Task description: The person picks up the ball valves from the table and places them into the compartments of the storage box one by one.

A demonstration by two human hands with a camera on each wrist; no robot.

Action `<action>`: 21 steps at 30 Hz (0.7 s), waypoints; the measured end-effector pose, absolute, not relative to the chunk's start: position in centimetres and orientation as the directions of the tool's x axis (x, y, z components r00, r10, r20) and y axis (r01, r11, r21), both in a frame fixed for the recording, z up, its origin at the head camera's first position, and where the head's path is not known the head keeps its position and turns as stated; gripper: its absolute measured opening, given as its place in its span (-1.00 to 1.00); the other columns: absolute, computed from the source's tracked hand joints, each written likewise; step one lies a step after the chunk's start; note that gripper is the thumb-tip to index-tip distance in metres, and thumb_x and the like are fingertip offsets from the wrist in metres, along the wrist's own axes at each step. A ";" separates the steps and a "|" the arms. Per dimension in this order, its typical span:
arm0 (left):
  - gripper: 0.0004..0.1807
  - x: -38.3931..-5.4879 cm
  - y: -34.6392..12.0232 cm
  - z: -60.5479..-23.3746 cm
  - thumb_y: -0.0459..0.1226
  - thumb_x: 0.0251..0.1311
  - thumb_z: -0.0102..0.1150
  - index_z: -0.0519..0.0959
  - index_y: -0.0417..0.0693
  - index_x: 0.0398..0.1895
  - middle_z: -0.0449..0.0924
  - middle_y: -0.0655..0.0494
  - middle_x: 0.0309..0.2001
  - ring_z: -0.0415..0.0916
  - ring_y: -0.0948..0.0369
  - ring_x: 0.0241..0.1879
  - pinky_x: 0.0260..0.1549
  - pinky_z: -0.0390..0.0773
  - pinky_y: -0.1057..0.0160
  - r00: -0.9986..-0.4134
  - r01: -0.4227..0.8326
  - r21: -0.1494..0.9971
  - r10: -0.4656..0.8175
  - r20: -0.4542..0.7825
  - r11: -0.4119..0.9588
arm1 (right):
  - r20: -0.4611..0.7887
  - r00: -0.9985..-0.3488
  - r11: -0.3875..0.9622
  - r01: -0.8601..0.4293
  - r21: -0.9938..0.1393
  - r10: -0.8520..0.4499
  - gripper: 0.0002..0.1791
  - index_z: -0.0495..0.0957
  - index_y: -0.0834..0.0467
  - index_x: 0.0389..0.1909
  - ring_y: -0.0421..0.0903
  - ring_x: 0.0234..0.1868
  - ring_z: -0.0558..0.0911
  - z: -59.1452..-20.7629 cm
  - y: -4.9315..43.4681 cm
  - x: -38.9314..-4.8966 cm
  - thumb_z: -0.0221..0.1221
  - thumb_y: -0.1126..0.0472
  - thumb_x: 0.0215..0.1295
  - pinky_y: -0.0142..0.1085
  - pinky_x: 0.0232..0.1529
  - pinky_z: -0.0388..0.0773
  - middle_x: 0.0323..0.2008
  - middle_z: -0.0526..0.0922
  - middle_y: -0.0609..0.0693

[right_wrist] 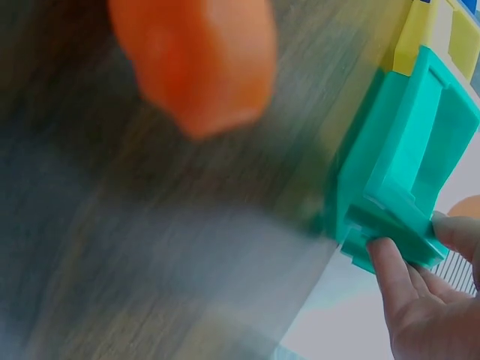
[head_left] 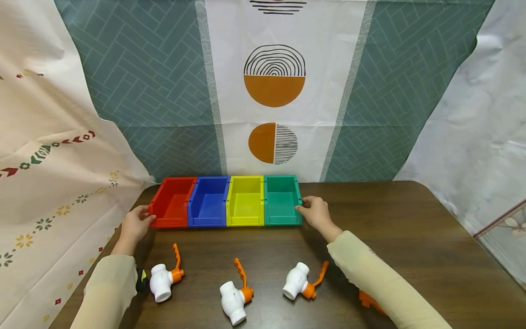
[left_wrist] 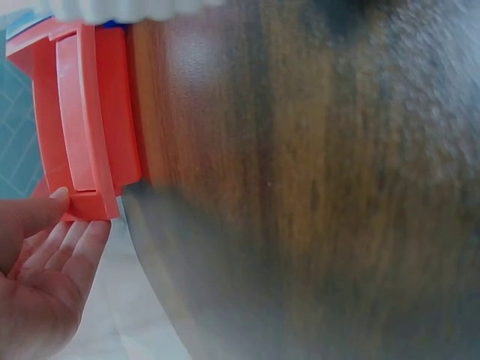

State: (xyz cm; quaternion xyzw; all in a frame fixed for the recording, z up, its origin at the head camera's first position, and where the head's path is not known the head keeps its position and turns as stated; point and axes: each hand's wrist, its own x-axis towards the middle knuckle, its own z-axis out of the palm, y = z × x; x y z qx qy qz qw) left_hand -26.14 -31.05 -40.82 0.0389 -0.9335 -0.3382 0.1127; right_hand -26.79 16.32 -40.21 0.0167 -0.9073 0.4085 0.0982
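Observation:
Four joined bins in a row, red [head_left: 169,223], blue [head_left: 207,221], yellow [head_left: 245,220] and green [head_left: 283,220], stand at the back of the table. My left hand [head_left: 135,226] pinches the outer side wall of the red bin at its front corner, thumb on the rim and fingers below in the left wrist view. At the other end my right hand [head_left: 316,212] grips the green bin's outer wall, with the thumb over the edge and the fingers along the outside [right_wrist: 412,300]. All the bins look bare inside.
On the brown table [head_left: 197,283] nearer me lie three white ball valves with orange handles: left [head_left: 161,282], middle [head_left: 233,301] and right [head_left: 297,279]. Another orange part [head_left: 370,301] shows partly under my right sleeve. A patterned cloth [head_left: 181,151] hangs behind the bins.

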 end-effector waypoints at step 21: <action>-0.50 -26.1 -29.7 -40.0 -0.37 0.19 0.18 0.33 -0.54 0.11 0.52 -0.52 -0.08 0.59 -0.19 -0.19 -0.32 0.66 0.08 -0.998 0.032 0.643 -0.005 0.055 0.765 | 0.105 -0.993 0.708 -0.038 -0.705 0.051 -0.61 0.52 0.49 -0.06 0.23 -0.05 0.61 -39.4 19.8 -26.4 0.21 0.28 0.20 -0.01 -0.04 0.59 -0.13 0.64 0.36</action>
